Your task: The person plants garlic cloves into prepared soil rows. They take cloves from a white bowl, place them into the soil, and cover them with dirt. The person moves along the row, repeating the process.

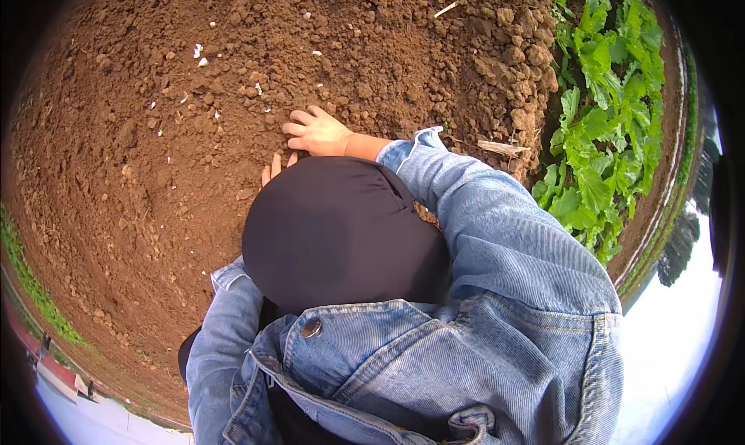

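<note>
My right hand (319,134) rests palm down on loose brown soil (372,49), its fingers spread and their tips against the crumbs of earth. Nothing shows in its grasp, though the underside is out of sight. Just below it, a few fingertips of my left hand (277,168) show on the ground. A dark-clothed knee (332,229) covers the rest of that hand. Several small white pieces, possibly cloves or bulbs, are scattered on the soil ahead, among them a rounded white piece (202,62) and a smaller one (268,111) near my right hand.
Leafy green plants (605,119) grow in a row along the right, beside a bank of coarse clods (521,67). A dry stalk piece (502,148) lies right of my forearm, and a pale stick (446,9) farther up. A green strip (35,282) borders the left.
</note>
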A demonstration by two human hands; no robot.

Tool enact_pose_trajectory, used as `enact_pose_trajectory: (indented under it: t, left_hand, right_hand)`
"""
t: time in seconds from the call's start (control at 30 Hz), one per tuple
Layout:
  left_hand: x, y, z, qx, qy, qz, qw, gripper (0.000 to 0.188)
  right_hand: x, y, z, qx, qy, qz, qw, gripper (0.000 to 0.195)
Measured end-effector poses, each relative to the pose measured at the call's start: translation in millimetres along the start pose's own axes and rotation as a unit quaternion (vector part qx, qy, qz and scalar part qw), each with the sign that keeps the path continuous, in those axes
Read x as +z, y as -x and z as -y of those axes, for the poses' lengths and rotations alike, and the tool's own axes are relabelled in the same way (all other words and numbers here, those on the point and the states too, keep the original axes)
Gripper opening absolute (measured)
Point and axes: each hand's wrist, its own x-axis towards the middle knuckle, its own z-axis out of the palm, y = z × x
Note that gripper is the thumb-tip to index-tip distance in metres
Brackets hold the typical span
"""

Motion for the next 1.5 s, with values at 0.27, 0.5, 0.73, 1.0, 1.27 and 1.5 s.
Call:
enact_pose_trajectory:
  t: [0.27, 0.5, 0.73, 1.0, 1.27, 1.5]
  left_hand:
    - [-77, 13, -16, 0.077, 0.070, 0.107, 0.989, 0.042]
    - [-221, 48, -1, 0.037, 0.174, 0.048, 0.983, 0.019]
    - [-237, 172, 182, -0.208, 0.247, -0.103, 0.941, 0.015]
    - [-2, 377, 219, -0.569, 0.508, -0.207, 0.613, 0.026]
    - [75, 376, 139, -0.548, 0.674, -0.223, 0.443, 0.030]
    - [82, 376, 115, -0.514, 0.720, -0.252, 0.392, 0.035]
  right_hand:
    - [-127, 129, -31, 0.329, -0.079, -0.211, 0.917, 0.037]
    - [-174, 227, -74, 0.500, -0.058, -0.256, 0.825, 0.021]
    - [-172, 169, -56, 0.483, -0.201, -0.233, 0.820, 0.017]
    - [-192, 90, -47, 0.379, -0.165, -0.124, 0.902, 0.018]
    - [-231, 16, -48, 0.284, -0.110, -0.051, 0.951, 0.018]
    - [-246, -51, -31, 0.220, -0.065, -0.005, 0.973, 0.019]
